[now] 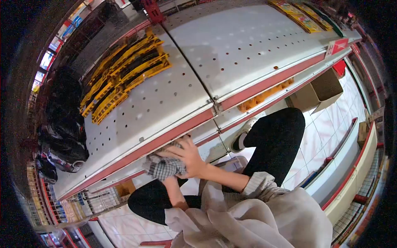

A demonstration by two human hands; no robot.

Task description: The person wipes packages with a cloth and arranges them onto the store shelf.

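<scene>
My right hand (189,158) grips a bunched checked cloth (165,167) against the red front edge (124,161) of the shelf (256,35); my left hand (169,180) is mostly covered by it, so I cannot tell its hold. I'd judge it best to keep the cloth padded under my fingers and press evenly, minding the metal joint (214,106). Beyond, the yellow-and-black strips (124,78) and red tag (337,46) carry lettering I can't make out.
</scene>
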